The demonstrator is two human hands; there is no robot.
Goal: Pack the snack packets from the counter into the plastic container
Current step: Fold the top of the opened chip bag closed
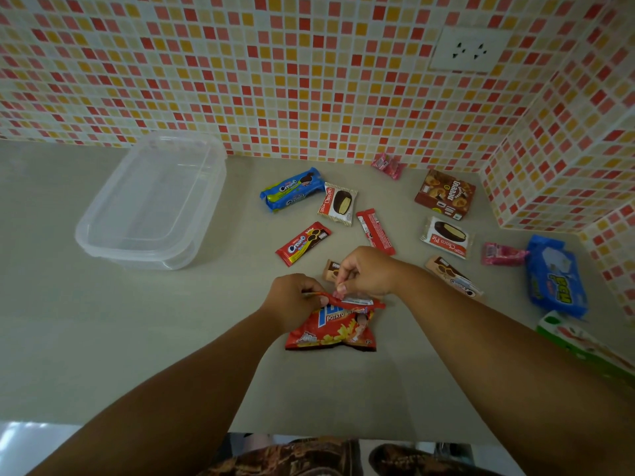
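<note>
We've got both hands on the red potato-snack bag (331, 329), near counter (137, 338) edge: left hand (292, 298) and right hand (366, 273) each pinching its folded top seam. Clear rectangular plastic container (151, 201) sits well apart, far left, nothing inside. Other packets lie scattered beyond the hands, e.g. red Cream-O packet (302, 243).
</note>
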